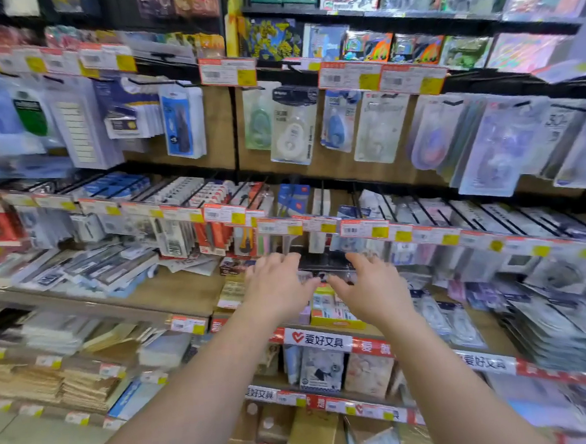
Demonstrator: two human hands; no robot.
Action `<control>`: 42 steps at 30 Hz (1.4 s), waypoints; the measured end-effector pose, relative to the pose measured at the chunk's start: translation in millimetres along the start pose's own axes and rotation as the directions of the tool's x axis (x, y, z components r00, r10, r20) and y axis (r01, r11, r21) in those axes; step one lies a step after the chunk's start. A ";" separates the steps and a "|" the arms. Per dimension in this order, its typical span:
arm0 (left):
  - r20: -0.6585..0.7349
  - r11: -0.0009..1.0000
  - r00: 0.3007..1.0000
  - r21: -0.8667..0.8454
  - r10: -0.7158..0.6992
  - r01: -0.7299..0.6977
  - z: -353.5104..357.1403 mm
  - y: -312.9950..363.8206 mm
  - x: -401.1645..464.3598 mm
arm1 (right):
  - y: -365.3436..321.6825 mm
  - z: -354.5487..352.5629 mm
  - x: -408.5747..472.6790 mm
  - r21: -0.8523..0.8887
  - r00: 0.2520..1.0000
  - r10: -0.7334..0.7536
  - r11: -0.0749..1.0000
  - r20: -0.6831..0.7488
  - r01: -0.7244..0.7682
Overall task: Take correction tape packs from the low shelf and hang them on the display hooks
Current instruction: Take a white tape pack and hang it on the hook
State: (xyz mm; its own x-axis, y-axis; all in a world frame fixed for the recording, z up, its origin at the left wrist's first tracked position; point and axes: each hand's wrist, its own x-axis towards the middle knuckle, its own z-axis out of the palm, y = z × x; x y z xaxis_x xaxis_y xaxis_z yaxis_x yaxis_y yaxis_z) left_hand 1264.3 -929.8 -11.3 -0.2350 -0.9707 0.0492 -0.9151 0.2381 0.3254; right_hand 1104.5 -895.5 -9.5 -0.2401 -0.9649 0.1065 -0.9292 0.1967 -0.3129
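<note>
1. We reach both arms forward into a crowded stationery display; the picture is blurred, so small details are uncertain.
2. Risk, as we judge it: the low shelf (186,290) is packed with loose stacks, and a hasty grab could knock neighbouring packs off its edge.
3. A second risk: the display hooks (321,199) sit behind price tags (364,229), so a pack's hole could miss the hook tip.
4. Our left hand (276,286) and right hand (371,287) hover side by side, palms down, over clear-wrapped correction tape packs (322,276).
5. Fingers of both hands are spread and relaxed; the blur hides whether they touch the packs, and neither hand visibly holds anything.
</note>
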 end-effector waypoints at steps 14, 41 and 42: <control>0.229 0.996 0.972 -0.086 0.053 -0.034 134.2 137.3 67.6 | 225.7 19.3 33.0 0.044 0.935 0.301 0.948 0.185 -0.314; 0.483 0.572 0.743 -0.478 -0.464 0.667 334.3 251.3 171.1 | 402.2 120.6 145.4 0.246 0.847 0.243 0.886 0.474 -0.392; 0.490 0.569 0.738 -0.474 -0.464 0.672 336.4 247.9 172.1 | 402.2 121.0 146.5 0.247 0.848 0.242 0.887 0.471 -0.391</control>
State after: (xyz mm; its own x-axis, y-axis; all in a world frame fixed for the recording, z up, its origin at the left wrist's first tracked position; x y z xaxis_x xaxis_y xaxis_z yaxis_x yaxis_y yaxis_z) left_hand 886.8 -1027.3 -239.8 0.0904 -0.8115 -0.5773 -0.5236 -0.5318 0.6656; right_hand 729.7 -978.8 -234.0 -0.2967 -0.8528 -0.4298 -0.6608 0.5082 -0.5524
